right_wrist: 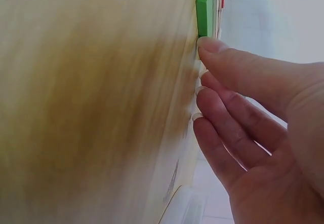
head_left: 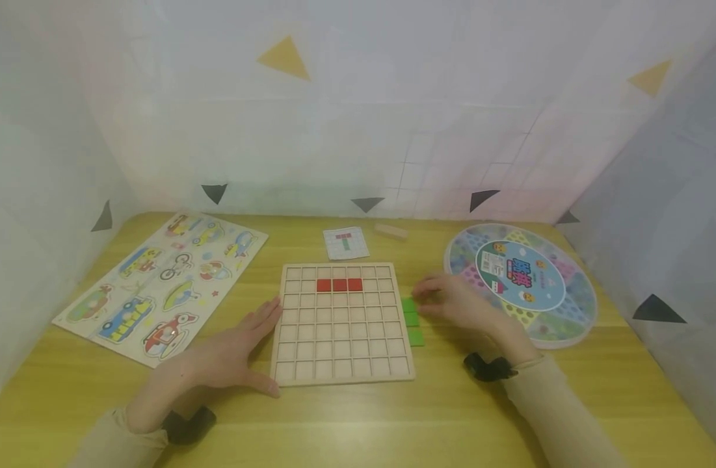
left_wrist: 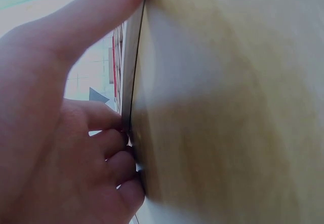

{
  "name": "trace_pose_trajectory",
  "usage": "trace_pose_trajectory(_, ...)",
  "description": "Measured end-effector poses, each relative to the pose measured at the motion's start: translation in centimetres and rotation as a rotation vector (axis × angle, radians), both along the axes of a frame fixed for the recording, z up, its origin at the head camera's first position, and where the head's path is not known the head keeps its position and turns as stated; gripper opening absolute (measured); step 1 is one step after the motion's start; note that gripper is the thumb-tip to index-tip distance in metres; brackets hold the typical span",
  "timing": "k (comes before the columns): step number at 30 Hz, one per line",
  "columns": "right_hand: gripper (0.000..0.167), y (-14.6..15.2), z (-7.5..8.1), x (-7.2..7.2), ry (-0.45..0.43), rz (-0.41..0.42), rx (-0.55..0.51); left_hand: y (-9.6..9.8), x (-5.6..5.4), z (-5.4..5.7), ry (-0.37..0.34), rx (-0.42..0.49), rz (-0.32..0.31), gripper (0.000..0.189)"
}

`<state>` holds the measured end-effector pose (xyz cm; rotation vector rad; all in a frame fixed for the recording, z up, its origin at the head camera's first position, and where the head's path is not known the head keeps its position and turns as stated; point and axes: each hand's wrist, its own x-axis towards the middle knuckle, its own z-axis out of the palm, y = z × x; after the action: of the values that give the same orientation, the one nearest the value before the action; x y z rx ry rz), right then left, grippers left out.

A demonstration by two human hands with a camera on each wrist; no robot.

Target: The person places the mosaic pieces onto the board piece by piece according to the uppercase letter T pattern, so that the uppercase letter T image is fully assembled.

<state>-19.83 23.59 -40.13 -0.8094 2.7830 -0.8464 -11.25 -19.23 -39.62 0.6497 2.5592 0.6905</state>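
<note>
A wooden grid board (head_left: 341, 316) lies on the table with three red square tiles (head_left: 339, 285) side by side in one of its upper rows. My left hand (head_left: 229, 354) rests along the board's left side, fingers at the edge and thumb spread toward the near corner. Beside the right edge, several green square tiles (head_left: 415, 338) form a column. My right hand (head_left: 451, 303) is at the far end of that column. In the right wrist view its thumb tip meets the end of a green tile (right_wrist: 203, 12), and the other fingers are loosely bent; the index finger is partly hidden.
Behind the board lie a pattern card (head_left: 346, 243) with a red and green T shape and a small wooden block (head_left: 391, 232). A vehicle puzzle board (head_left: 176, 270) is at left. A round game box (head_left: 559, 279) stands close to my right hand.
</note>
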Motion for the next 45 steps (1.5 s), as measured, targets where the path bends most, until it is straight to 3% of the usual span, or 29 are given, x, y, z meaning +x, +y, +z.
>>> trace_pose_trajectory(21, 0.023, -0.65, 0.19, 0.31, -0.033, -0.025, 0.018, -0.1, -0.02, -0.24, 0.01, 0.005, -0.003, 0.132)
trace_pose_trajectory(45, 0.017, -0.35, -0.69, -0.05, 0.055, -0.006, -0.039, 0.11, 0.01, 0.17, -0.015, 0.001, 0.012, 0.132)
